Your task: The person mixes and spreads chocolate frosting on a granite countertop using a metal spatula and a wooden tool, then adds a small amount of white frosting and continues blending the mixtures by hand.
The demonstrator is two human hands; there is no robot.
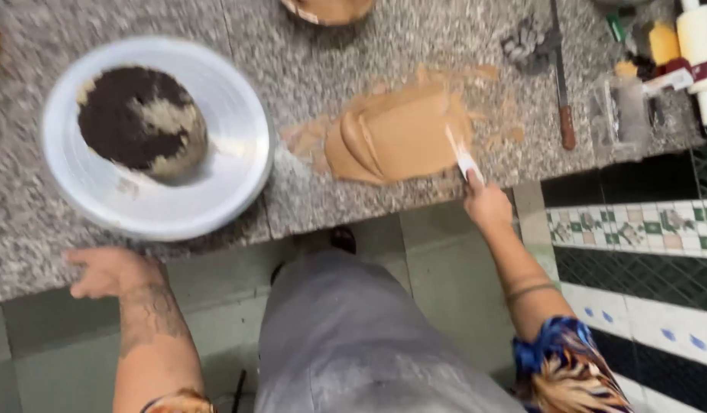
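Observation:
My right hand (487,203) grips a white-handled spatula (463,157) whose blade lies in a thick tan paste (395,134) smeared over the grey granite counter (330,61). My left hand (109,269) rests flat on the counter's front edge, fingers spread, holding nothing. Just above it stands a round white bowl (231,176) with a ball of dark crumb-covered dough (142,121) inside it.
A long knife with a wooden handle (564,92) lies at the right of the paste. Bottles, a clear container (625,107) and a white roll (700,53) crowd the counter's far right. Another bowl (327,9) sits at the top edge. Tiled wall and floor lie below.

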